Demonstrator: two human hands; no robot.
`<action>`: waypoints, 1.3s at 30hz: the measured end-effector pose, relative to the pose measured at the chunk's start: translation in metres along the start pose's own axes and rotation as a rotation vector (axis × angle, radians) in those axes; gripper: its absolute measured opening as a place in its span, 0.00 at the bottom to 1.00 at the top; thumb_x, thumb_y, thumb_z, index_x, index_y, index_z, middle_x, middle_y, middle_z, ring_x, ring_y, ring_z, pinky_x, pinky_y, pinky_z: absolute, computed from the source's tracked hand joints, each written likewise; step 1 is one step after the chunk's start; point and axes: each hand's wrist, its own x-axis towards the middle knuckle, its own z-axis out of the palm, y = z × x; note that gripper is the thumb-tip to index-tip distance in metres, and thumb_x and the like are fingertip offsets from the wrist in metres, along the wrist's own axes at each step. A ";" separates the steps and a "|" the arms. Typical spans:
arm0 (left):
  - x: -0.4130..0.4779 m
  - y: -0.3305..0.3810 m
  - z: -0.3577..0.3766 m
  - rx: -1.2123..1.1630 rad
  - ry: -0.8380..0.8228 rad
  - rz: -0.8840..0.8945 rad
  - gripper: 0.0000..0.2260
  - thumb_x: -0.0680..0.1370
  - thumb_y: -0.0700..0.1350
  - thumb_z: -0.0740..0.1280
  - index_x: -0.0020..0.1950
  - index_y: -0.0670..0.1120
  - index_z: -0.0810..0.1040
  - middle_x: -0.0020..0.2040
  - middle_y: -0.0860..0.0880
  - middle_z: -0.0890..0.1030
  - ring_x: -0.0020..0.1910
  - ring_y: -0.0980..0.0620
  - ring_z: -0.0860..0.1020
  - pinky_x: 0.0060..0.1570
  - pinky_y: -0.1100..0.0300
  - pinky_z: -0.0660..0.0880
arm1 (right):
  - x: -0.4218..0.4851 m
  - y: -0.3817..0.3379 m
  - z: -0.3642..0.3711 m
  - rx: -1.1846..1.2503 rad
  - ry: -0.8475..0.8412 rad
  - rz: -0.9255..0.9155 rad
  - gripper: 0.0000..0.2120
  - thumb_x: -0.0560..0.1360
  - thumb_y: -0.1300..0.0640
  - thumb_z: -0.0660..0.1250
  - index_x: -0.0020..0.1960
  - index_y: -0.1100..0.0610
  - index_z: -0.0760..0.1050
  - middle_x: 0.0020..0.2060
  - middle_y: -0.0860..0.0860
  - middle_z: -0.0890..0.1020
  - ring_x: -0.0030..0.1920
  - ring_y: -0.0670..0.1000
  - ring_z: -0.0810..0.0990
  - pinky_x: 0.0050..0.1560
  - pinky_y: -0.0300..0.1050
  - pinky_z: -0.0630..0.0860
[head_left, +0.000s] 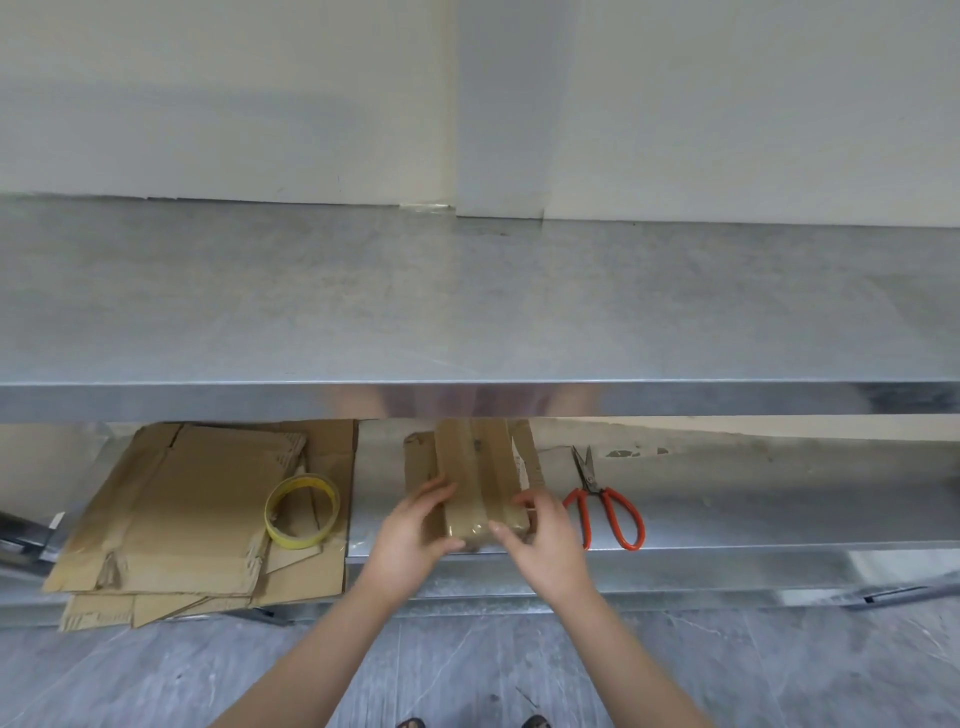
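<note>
A small brown cardboard box (478, 467), sealed with strips of clear tape, lies on the lower metal shelf (727, 519) under the tabletop. My left hand (413, 530) grips its near left side, thumb under the near edge. My right hand (540, 540) grips its near right corner, fingers curled over the top. The far end of the box is hidden by the tabletop's front edge.
A yellow tape roll (303, 512) stands on a stack of flattened cardboard (182, 514) at the left of the shelf. Red-handled scissors (602, 501) lie just right of the box. The steel tabletop (467, 296) overhangs the shelf. Grey floor lies below.
</note>
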 end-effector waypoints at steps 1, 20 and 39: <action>-0.009 0.000 0.006 -0.046 -0.019 -0.007 0.31 0.68 0.45 0.78 0.69 0.56 0.72 0.70 0.58 0.68 0.66 0.62 0.70 0.69 0.60 0.66 | -0.004 0.004 0.000 0.022 0.039 0.018 0.20 0.73 0.48 0.72 0.61 0.50 0.71 0.56 0.45 0.76 0.56 0.45 0.75 0.52 0.38 0.70; 0.094 -0.007 -0.044 0.138 -0.291 0.038 0.49 0.63 0.53 0.81 0.77 0.53 0.56 0.77 0.52 0.57 0.73 0.52 0.60 0.67 0.60 0.60 | -0.057 -0.011 0.026 0.297 0.243 0.294 0.38 0.70 0.46 0.75 0.71 0.49 0.56 0.60 0.45 0.68 0.61 0.47 0.72 0.56 0.41 0.72; 0.027 -0.010 -0.025 0.075 -0.349 -0.144 0.55 0.62 0.55 0.81 0.77 0.58 0.47 0.75 0.46 0.59 0.70 0.44 0.67 0.69 0.51 0.66 | -0.026 0.014 -0.021 0.085 0.408 0.169 0.22 0.74 0.58 0.72 0.67 0.52 0.74 0.66 0.53 0.67 0.60 0.41 0.66 0.59 0.30 0.65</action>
